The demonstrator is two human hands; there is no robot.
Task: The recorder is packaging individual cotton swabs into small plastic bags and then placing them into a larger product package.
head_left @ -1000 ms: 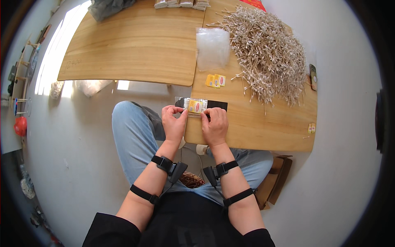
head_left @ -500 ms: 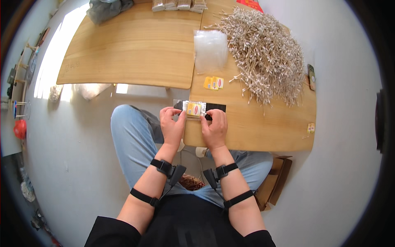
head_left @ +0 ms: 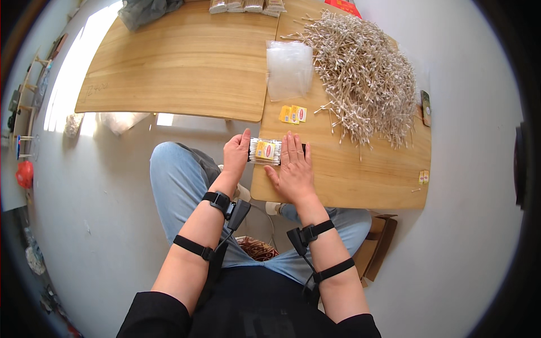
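A small clear packet of cotton swabs (head_left: 258, 159) with a yellow label card (head_left: 266, 149) lies at the near left edge of the right-hand table, between my hands. My left hand (head_left: 236, 153) is closed at the packet's left end, thumb on top, its lower fingers partly hidden. My right hand (head_left: 294, 169) lies flat with fingers stretched out over the packet's right end and the dark strip (head_left: 305, 149) beside it. How far the strip runs beneath the packet is hidden.
A large heap of loose cotton swabs (head_left: 366, 73) covers the far right. Clear plastic bags (head_left: 289, 70) and yellow label cards (head_left: 292, 114) lie beyond my hands. Several filled packs (head_left: 245, 5) stand at the back. An open cardboard box (head_left: 376, 248) is on the floor at right.
My right hand has gone from pinching the packet's right side to lying flat over it. My left hand has turned and closed at the left end. The packet's swabs look more spread out.
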